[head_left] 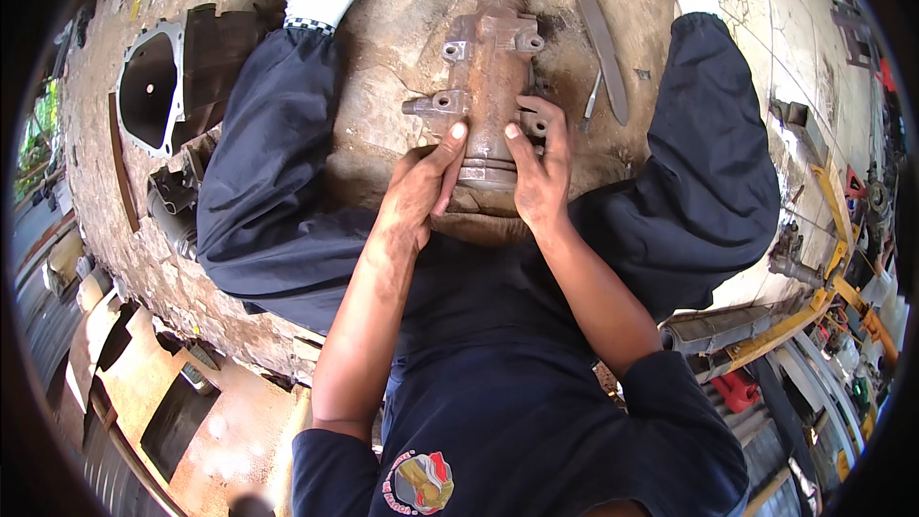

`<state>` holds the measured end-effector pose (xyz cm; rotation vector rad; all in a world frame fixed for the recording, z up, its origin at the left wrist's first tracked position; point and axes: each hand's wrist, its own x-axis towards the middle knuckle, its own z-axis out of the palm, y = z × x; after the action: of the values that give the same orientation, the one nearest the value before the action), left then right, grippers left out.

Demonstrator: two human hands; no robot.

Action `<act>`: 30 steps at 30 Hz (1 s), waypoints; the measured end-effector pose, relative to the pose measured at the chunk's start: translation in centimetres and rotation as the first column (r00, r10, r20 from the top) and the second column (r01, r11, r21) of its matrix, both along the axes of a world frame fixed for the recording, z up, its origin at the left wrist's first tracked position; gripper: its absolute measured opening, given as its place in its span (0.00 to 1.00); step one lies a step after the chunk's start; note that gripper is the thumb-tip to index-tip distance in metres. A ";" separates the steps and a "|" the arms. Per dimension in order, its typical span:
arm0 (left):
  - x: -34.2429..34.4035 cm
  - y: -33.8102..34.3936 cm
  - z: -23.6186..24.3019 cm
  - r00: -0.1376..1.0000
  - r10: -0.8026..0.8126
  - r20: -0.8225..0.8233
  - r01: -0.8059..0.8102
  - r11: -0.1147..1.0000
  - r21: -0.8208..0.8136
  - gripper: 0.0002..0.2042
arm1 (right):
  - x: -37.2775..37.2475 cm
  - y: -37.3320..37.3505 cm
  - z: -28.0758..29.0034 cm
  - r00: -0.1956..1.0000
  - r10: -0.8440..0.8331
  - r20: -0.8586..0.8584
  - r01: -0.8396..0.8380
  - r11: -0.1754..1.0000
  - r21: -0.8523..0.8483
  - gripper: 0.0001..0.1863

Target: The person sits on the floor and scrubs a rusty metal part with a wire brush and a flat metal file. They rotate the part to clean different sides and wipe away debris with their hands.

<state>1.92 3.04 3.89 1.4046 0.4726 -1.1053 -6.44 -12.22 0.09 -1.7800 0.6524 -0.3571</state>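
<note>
A brown, rusty cast-metal cylinder housing [495, 77] with several bored mounting lugs lies on the ground between my legs, its ringed near end toward me. My left hand [421, 177] grips the near end from the left, thumb pressed on top. From the other side my right hand [543, 170] holds it too, its thumb on the upper face and its fingers curled by the right lug. The undersides of both grips are hidden. Right of the housing lie a long flat grey-brown blade-like bar [601, 53] and a thin metal tool with a pale tip [593, 99].
A large hollow metal casing [177, 86] with a pale flange stands beside my left leg, with a smaller dark metal part [174, 211] nearer me. Yellow metal frame bars [785, 333] and assorted parts crowd the right side. Worn, dirty concrete [383, 86] lies underneath.
</note>
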 end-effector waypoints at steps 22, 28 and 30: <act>1.3 -1.7 -0.2 0.998 0.000 0.057 -0.008 0.991 0.133 0.29 | 0.0 0.0 -0.2 1.000 0.012 -0.005 -0.012 0.999 0.044 0.21; 0.3 -0.5 0.4 0.998 -0.015 0.055 0.013 1.000 0.025 0.25 | -0.2 -0.1 0.0 1.000 0.002 -0.014 -0.002 1.000 0.012 0.21; 2.0 -1.9 -0.3 0.994 0.006 0.112 -0.010 0.999 0.033 0.25 | 0.0 0.1 0.0 1.000 -0.002 -0.003 0.002 0.998 0.057 0.21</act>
<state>3.92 1.13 3.58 1.4845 0.4177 -1.0107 -6.45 -12.13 0.09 -1.7255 0.6608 -0.3341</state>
